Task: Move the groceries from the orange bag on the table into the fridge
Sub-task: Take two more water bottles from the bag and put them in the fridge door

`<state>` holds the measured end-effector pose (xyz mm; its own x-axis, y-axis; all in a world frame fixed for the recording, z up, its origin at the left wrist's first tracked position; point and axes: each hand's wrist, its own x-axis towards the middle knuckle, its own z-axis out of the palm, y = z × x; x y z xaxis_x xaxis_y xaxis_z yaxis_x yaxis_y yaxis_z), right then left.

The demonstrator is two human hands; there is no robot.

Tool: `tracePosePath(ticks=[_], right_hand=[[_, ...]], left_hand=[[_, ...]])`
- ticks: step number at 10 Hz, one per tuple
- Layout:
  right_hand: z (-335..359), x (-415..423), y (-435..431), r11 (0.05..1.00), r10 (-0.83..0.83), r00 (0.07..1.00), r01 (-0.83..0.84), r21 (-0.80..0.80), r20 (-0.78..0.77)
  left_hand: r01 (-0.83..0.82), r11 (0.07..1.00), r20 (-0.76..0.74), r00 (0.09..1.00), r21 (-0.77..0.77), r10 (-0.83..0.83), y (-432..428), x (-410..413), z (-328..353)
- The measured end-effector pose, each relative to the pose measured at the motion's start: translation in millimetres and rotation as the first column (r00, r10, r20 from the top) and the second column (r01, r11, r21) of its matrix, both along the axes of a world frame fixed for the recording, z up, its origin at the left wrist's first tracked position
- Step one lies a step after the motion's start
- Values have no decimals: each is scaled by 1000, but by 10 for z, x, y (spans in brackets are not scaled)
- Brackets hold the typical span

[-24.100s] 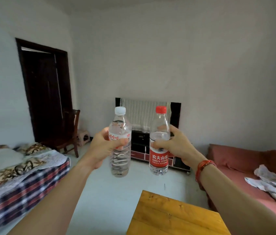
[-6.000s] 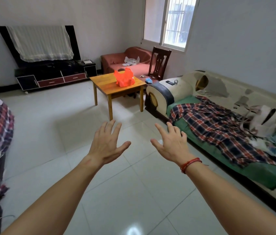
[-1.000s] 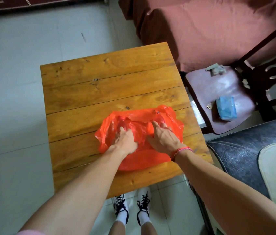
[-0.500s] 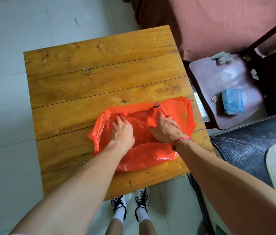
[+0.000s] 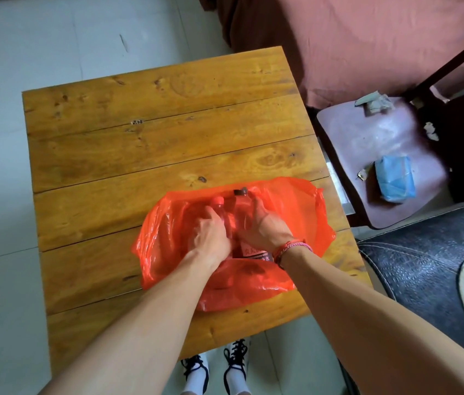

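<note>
An orange plastic bag (image 5: 296, 212) lies open on the near right part of the wooden table (image 5: 153, 143). Both my hands are inside its mouth. My left hand (image 5: 210, 232) curls round a clear bottle with a red cap (image 5: 218, 200). Beside it, my right hand (image 5: 265, 226) grips a second bottle (image 5: 240, 208) that has a dark cap and a red label under my wrist. Most of both bottles is hidden by my hands and the bag. The fridge is out of view.
A dark wooden chair (image 5: 367, 143) stands right of the table with a blue packet (image 5: 394, 178) on its seat. A red sofa (image 5: 367, 38) is behind it, and a dark sofa arm (image 5: 424, 266) lies at the near right. Pale floor tiles lie to the left.
My hands have spread the bag's mouth wider and gone deeper in, closing round the two bottles, whose caps now show. The view has shifted slightly.
</note>
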<state>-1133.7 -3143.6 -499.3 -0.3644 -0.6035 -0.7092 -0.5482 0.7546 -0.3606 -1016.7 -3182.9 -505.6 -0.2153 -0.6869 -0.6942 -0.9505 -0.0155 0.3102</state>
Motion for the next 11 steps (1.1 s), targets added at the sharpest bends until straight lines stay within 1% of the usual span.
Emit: tracePosePath(ticks=[1, 2, 3, 4, 5, 6, 7, 8, 9, 10, 11], right_hand=[[15, -19, -16, 999, -17, 1000, 17, 34, 5], [65, -55, 9, 992, -26, 1000, 24, 120, 9], [126, -23, -2, 994, -59, 998, 59, 90, 6], [215, 26, 40, 988, -100, 995, 97, 119, 18], [309, 78, 185, 981, -167, 979, 153, 117, 116], [297, 93, 339, 985, -169, 980, 165, 47, 107], [326, 92, 464, 976, -211, 970, 217, -34, 121], [433, 157, 546, 973, -200, 972, 212, -95, 121], [648, 217, 607, 963, -199, 967, 223, -154, 161], [749, 220, 660, 948, -217, 957, 254, -194, 195], [1036, 244, 697, 913, -206, 955, 266, -308, 216]], left_hand=[[-88, 996, -52, 995, -13, 87, -21, 21, -58], [-107, 994, -70, 992, -19, 105, 11, 57, 13], [-87, 996, -58, 994, 21, 88, 78, 56, 116], [-130, 991, -83, 988, 11, 131, 134, 88, 239], [-129, 992, -134, 982, 15, 130, 222, 143, 328], [-117, 993, -159, 980, 11, 117, 318, 225, 432], [-127, 992, -167, 978, 8, 127, 405, 300, 519], [-144, 990, -220, 965, 13, 143, 467, 363, 570], [-176, 984, -299, 940, -8, 165, 508, 418, 593], [-231, 972, -399, 896, -43, 196, 524, 465, 736], [-277, 960, -497, 839, -43, 220, 510, 506, 984]])
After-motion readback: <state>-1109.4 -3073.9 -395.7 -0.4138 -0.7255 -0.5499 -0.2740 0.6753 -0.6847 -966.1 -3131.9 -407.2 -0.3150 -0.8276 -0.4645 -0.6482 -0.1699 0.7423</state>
